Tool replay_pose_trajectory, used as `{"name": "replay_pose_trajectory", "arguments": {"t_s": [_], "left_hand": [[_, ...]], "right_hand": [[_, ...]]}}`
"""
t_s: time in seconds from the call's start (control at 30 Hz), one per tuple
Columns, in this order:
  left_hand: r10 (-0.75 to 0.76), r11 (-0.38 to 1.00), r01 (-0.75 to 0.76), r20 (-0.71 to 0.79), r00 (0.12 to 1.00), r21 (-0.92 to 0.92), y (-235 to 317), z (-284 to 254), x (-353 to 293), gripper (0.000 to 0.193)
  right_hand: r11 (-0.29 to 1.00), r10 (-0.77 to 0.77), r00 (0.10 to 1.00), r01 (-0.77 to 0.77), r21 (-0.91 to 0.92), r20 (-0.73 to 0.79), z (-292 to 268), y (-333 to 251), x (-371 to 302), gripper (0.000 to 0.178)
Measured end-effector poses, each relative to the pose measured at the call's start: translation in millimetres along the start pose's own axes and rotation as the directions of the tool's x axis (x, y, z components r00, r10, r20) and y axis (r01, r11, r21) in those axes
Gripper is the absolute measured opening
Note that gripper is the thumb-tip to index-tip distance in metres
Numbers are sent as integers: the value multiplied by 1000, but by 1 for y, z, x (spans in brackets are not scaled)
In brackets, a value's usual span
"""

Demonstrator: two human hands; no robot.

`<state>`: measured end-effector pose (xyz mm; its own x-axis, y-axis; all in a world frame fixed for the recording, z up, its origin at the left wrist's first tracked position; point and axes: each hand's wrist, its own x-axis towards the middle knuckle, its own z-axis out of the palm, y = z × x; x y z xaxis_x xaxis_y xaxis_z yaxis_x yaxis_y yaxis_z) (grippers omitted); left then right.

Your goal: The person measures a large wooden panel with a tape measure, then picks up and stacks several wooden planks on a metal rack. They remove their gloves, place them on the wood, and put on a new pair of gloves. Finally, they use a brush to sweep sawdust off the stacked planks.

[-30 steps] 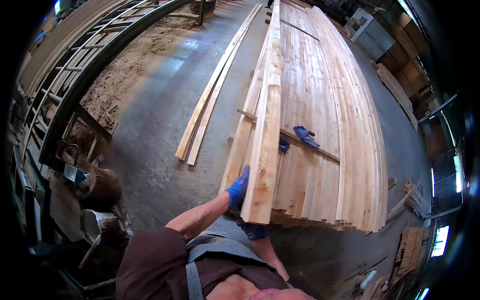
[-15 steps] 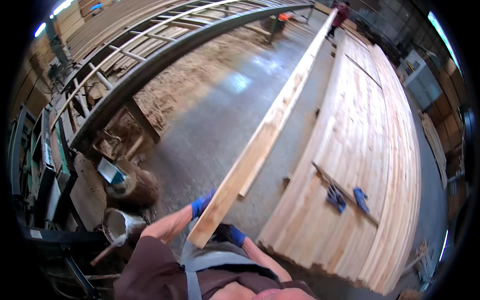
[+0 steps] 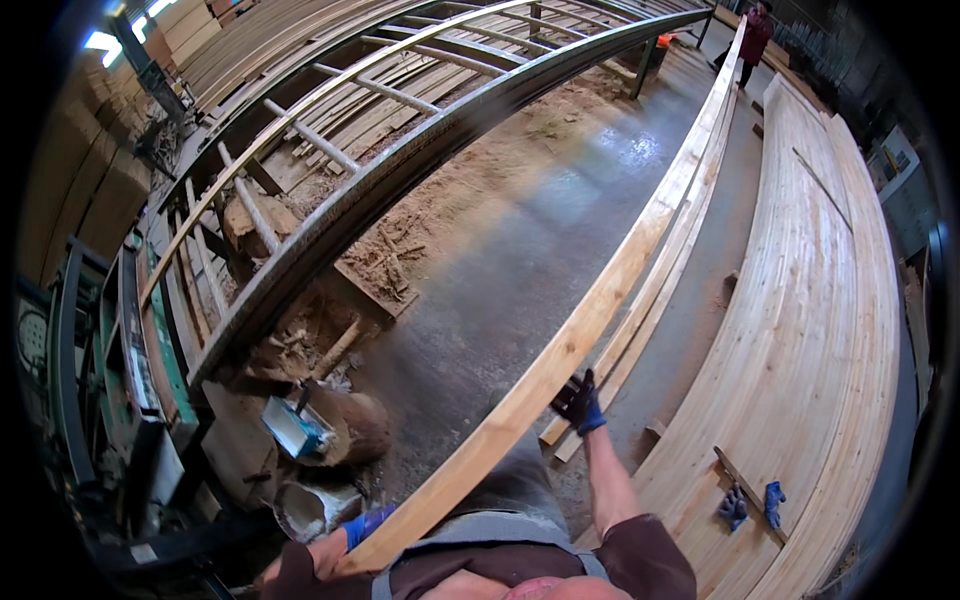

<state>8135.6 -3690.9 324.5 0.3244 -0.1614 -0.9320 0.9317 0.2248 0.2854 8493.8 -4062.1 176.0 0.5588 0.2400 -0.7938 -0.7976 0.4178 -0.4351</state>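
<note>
- Holding a long plank [image 3: 600,310], the person has one hand at each side of it, so the long wood does not tip or swing.
- The right hand [image 3: 578,402], in a dark glove with a blue cuff, sits further up the plank. Its fingers [image 3: 566,396] curl onto the plank's edge and press on it, most likely to steady it.
- The left hand [image 3: 362,525], in a blue glove, is low at the near end, close to the body. It seems to carry the end from below. I cannot tell if its fingers are spread or shut, as the plank hides them.
- The plank runs from the left hand, past the right hand, far away up the room. Its far end reaches toward another person [image 3: 752,30] in dark red.
- Just past the right fingers, a few loose boards [image 3: 690,235] lie on the floor [image 3: 520,260].
- To the right of the right hand lies a wide stack [image 3: 820,330] of flat boards. A thin stick [image 3: 748,488] and a spare pair of gloves [image 3: 750,505] rest on it.
- To the left of the left hand stands a long metal frame [image 3: 400,180] with sawdust under it.
</note>
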Motion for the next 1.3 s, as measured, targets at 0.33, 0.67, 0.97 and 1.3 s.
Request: {"name": "replay_pose_trajectory", "arguments": {"t_s": [0.33, 0.67, 0.97, 1.3], "left_hand": [[94, 994, -84, -153, 984, 70, 207, -48, 46, 60], [467, 756, -349, -84, 880, 553, 436, -69, 82, 64], [585, 706, -251, -346, 733, 663, 513, -209, -99, 48], [427, 860, -290, -280, 860, 420, 544, -383, -77, 47]], "right_hand": [[890, -328, 782, 68, 451, 530, 150, -48, 148, 52], [973, -212, 679, 81, 215, 703, 319, -37, 104, 46], [974, 90, 386, 160, -162, 918, 534, -20, 126, 48], [977, 94, 486, 123, -174, 869, 658, -26, 123, 53]]}}
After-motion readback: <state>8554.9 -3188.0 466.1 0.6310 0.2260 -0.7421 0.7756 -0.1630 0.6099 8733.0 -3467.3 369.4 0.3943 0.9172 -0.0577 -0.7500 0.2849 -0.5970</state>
